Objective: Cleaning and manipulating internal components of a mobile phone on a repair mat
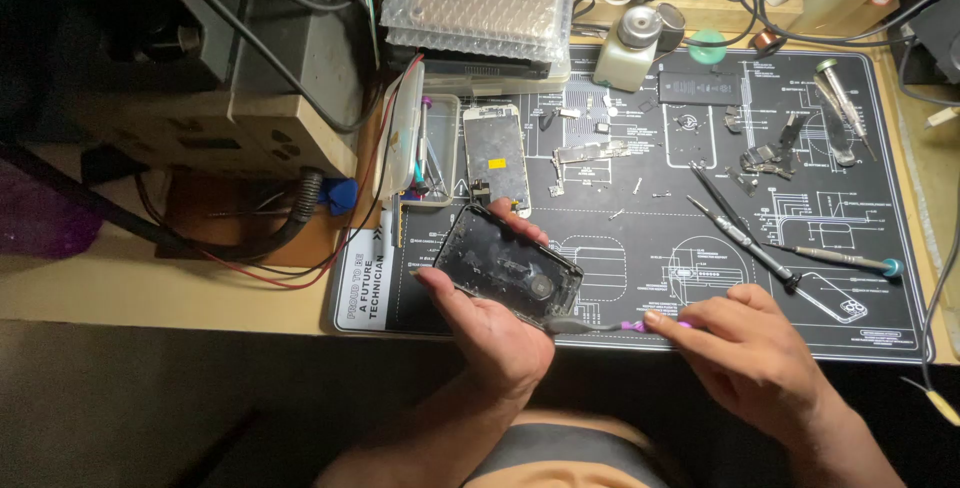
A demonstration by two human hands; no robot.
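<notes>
My left hand point(487, 316) grips a dark, opened phone housing point(506, 266), tilted, over the near edge of a black repair mat point(640, 248). My right hand point(748, 351) pinches a thin tool with a purple handle point(632, 326); its dark tip reaches the housing's lower right corner. A detached phone screen point(497, 157) lies face down on the mat just beyond the housing.
Screwdrivers point(745, 238) and tweezers lie on the mat's right half, with small metal parts point(585, 153) scattered in the middle. A clear parts tray point(432, 153) sits left of the screen. A bubble-wrapped box point(478, 3), a white bottle point(628, 46) and cables crowd the back.
</notes>
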